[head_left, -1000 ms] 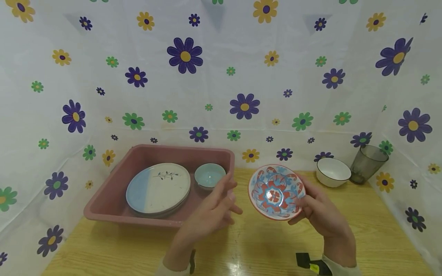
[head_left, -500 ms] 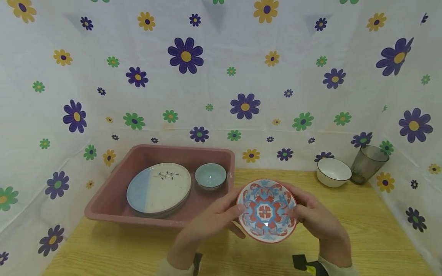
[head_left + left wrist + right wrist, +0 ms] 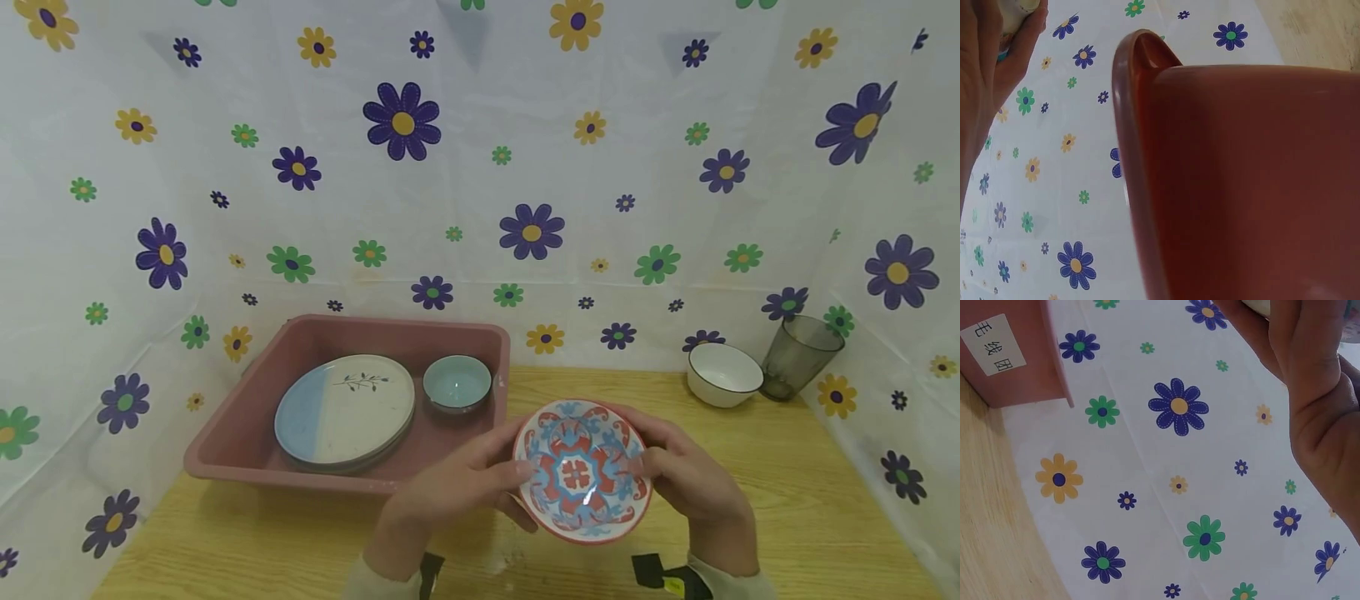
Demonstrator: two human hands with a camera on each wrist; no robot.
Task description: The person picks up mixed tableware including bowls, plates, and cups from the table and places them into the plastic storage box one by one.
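Note:
A patterned bowl (image 3: 577,472) in red, blue and white is held above the table in the head view, its inside tilted toward me. My left hand (image 3: 467,479) grips its left side, thumb over the rim and some fingers behind. On the opposite side my right hand (image 3: 692,472) holds the rim, thumb inside and the other fingers mostly hidden underneath. In the left wrist view only part of the left hand (image 3: 988,69) shows, at the upper left. The right wrist view has the right hand (image 3: 1316,375) at the upper right, with a sliver of bowl beyond.
Left of the hands stands a pink basin (image 3: 307,477) with stacked plates (image 3: 345,410) and a light blue bowl (image 3: 457,383) in it. At the back right are a white bowl (image 3: 723,375) and a grey glass (image 3: 801,358). A flowered curtain (image 3: 480,192) surrounds the wooden table (image 3: 810,517).
The bowl has moved left and down toward me, then turned slightly. My left hand, apart from it a second ago, has taken hold of its left side; the right hand keeps its grip.

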